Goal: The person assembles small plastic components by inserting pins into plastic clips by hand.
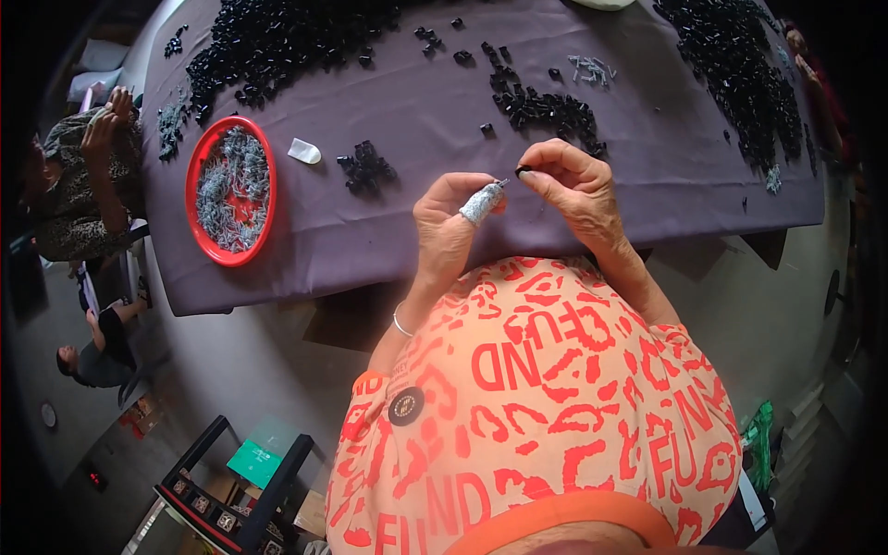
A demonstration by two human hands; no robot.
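Note:
My left hand [442, 222] is closed in a pinch over the table's near edge, with pale, silvery wrapping [481, 203] around one digit. A tiny grey piece [503, 183] sticks out at its fingertips; its exact kind is too small to tell. Close by on the right, my right hand [589, 196] pinches a small black piece [524, 171] between thumb and fingers. The two pieces look slightly apart. Beyond my hands lie a loose cluster of black plastic pieces [546, 109] and, to the left, a smaller group of them [366, 168].
A red oval tray [191, 190] holds many thin grey pieces [227, 176]. Beside it lies a white fingertip-shaped cover [303, 151]. Large black piles cover the far left [277, 46] and far right [740, 79] of the purple-grey tablecloth [416, 102]. Other people sit around the table.

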